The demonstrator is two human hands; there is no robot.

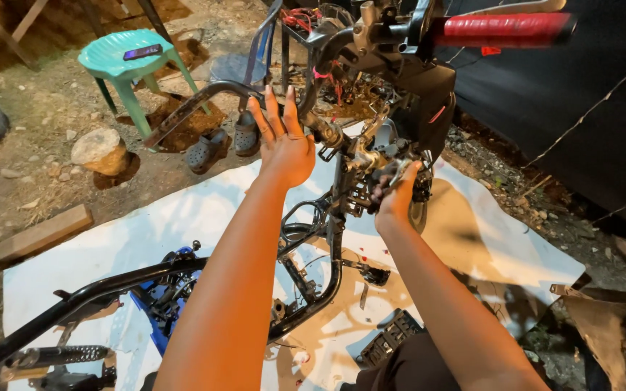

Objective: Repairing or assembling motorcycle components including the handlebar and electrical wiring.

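Left hand (282,145) splayed open, right hand (398,194) gripping wrench (398,172)

One motorcycle frame (182,271), one green stool (126,56), two grey clogs (206,148), one red handlebar sleeve (501,29), one rock (98,148).

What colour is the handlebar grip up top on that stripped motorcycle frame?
Red: the ribbed rubber handlebar grip shows clearly in the head view, above the right hand.

We press our left hand (282,141) flat on the stripped black metal motorcycle frame (327,239) | our right hand (398,194) grips a silver wrench (400,171)
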